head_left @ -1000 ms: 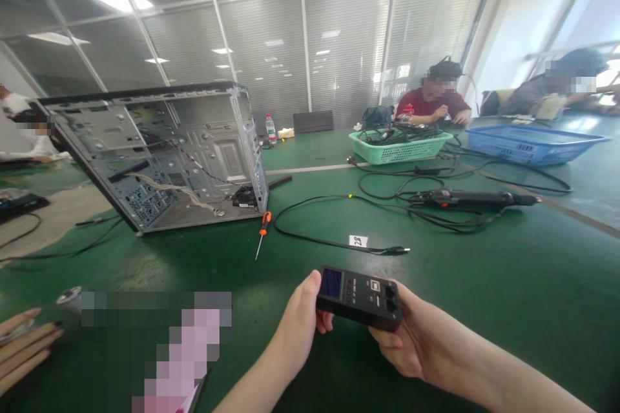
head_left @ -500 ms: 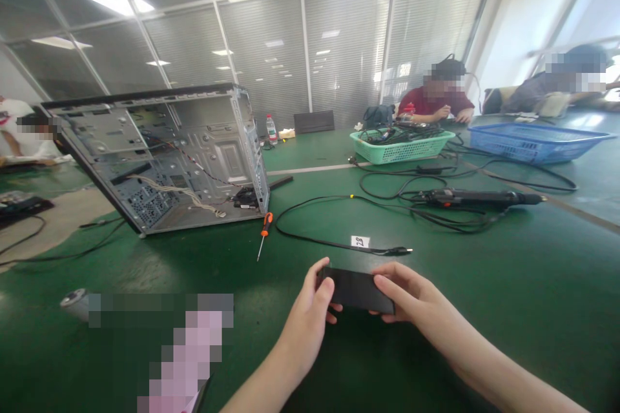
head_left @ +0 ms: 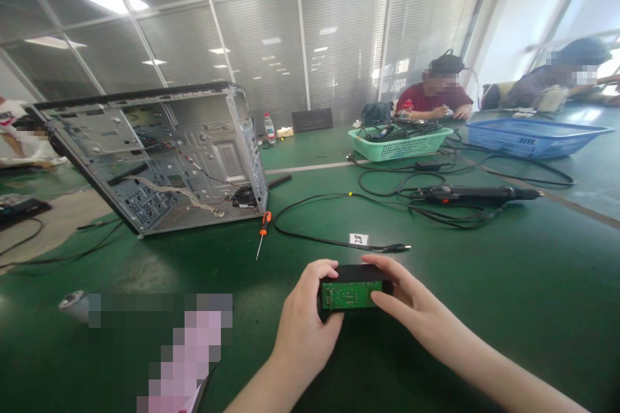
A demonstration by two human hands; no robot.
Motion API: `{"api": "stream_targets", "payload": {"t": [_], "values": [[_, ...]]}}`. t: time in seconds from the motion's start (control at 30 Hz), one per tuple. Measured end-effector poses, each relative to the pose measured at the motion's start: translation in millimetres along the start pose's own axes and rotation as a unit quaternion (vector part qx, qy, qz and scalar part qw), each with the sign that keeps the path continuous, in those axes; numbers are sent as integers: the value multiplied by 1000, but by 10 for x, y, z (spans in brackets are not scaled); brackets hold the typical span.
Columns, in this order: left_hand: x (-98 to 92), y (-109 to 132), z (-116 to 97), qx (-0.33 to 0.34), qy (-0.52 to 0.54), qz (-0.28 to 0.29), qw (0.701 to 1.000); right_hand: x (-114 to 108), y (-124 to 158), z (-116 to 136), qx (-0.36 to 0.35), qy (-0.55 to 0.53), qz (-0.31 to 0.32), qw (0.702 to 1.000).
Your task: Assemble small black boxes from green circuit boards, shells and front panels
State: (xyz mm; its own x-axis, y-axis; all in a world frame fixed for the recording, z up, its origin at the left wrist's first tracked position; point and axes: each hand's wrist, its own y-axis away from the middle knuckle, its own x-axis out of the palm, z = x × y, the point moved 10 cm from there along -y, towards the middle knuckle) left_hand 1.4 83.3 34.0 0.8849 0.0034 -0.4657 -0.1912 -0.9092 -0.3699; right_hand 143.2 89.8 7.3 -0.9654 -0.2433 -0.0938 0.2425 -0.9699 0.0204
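Between both hands is a small black box with a green circuit board showing on the side that faces me. My left hand wraps its left end, fingers on top and thumb beneath. My right hand grips the right end, with the thumb on the board and the other fingers over the top and back. The box is held above the green table. Just beyond it lie a cable with a plug end and a white label marked 28.
An open computer case stands at left, with an orange-handled screwdriver by its corner. Right of centre lies a black electric screwdriver. Behind it are a green basket of cables and a blue basket. Co-workers sit farther back.
The black box has been turned in my hands, so its circuit board side now faces me instead of a plain black face. Both hands have shifted their grip.
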Motion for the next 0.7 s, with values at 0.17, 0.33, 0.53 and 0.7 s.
{"api": "stream_targets", "payload": {"t": [0.17, 0.33, 0.53, 0.7], "values": [[-5, 7, 13, -6, -19, -8, 1000, -39, -14, -1, -2, 37, -17, 999], [95, 28, 192, -79, 4, 30, 996, -86, 22, 33, -60, 145, -44, 987], [14, -30, 163, -34, -83, 12, 996, 29, 189, 418, -295, 371, -37, 880], [-87, -40, -135, 72, -233, -15, 970, 73, 332, 618, -396, 462, -68, 791]]}}
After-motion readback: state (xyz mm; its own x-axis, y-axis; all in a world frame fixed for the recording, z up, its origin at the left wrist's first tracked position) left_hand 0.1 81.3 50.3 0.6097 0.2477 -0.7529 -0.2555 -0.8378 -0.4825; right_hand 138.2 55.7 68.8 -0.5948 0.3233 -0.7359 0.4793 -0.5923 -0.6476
